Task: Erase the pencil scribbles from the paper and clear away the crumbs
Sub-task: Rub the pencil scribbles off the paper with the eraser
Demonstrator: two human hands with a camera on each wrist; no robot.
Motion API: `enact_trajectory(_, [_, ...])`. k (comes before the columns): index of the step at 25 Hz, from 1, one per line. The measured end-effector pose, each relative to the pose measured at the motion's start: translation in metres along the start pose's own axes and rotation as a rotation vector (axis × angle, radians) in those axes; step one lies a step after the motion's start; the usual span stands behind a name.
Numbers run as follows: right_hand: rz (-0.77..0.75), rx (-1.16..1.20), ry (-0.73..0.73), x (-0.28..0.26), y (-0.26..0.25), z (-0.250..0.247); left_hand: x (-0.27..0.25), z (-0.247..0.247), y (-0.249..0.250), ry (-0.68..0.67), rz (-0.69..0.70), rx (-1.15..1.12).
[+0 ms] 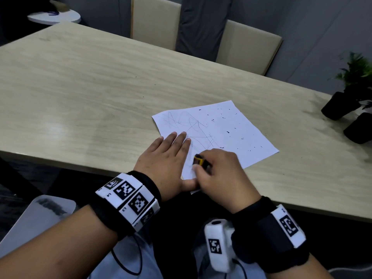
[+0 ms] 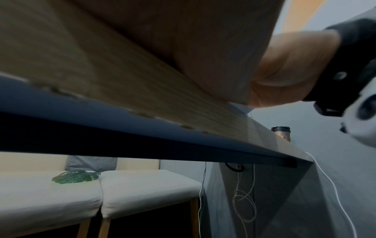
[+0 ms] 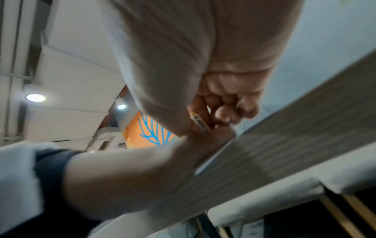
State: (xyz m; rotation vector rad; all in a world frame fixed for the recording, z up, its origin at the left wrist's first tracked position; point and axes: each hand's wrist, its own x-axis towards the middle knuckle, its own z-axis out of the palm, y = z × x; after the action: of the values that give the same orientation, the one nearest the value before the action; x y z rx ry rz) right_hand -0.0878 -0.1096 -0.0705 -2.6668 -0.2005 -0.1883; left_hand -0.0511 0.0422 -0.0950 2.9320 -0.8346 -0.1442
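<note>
Right hand (image 1: 219,170) pinches a small eraser (image 1: 199,160) in a yellow-and-black sleeve, rubbing the near corner of the paper (image 1: 225,125); left hand (image 1: 167,158) lies flat, fingers straight, pinning the sheet's left edge to the counter (image 1: 80,87). We judge the job roughly half done: the right part of the sheet looks free of lines but is peppered with dark eraser crumbs (image 1: 227,132); thin grey pencil scribbles (image 1: 187,121) remain on the left part. Sweeping not yet started. Paper is thin, flat, white, set askew; counter is smooth pale wood-grain laminate.
</note>
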Motion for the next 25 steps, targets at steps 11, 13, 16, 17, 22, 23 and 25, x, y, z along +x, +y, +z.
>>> enact_trajectory(11, [-0.021, 0.012, -0.033, 0.001, -0.001, 0.002, 0.0, -0.001, 0.0, -0.025, -0.001, -0.002])
enact_trajectory(13, [0.038, 0.019, 0.028, 0.005, 0.008, -0.002, 0.0, -0.001, 0.0, -0.019, -0.01, -0.024])
enact_trajectory(16, [-0.038, -0.015, -0.026, 0.0, -0.003, 0.003, 0.0, 0.0, 0.0, -0.023, -0.008, -0.001])
enact_trajectory(17, [-0.049, -0.005, -0.051, -0.001, -0.005, 0.002, 0.001, 0.0, 0.0, -0.026, -0.006, 0.008])
enact_trajectory(22, [0.024, 0.003, 0.017, 0.006, 0.01, -0.008, 0.0, 0.0, -0.001, -0.024, -0.009, -0.011])
enact_trajectory(23, [-0.021, -0.008, -0.017, 0.004, 0.003, -0.004, 0.0, -0.001, -0.001, -0.027, -0.007, -0.006])
enact_trajectory(25, [-0.041, 0.004, -0.061, 0.001, -0.004, 0.0, 0.001, -0.002, 0.001, -0.029, -0.003, 0.0])
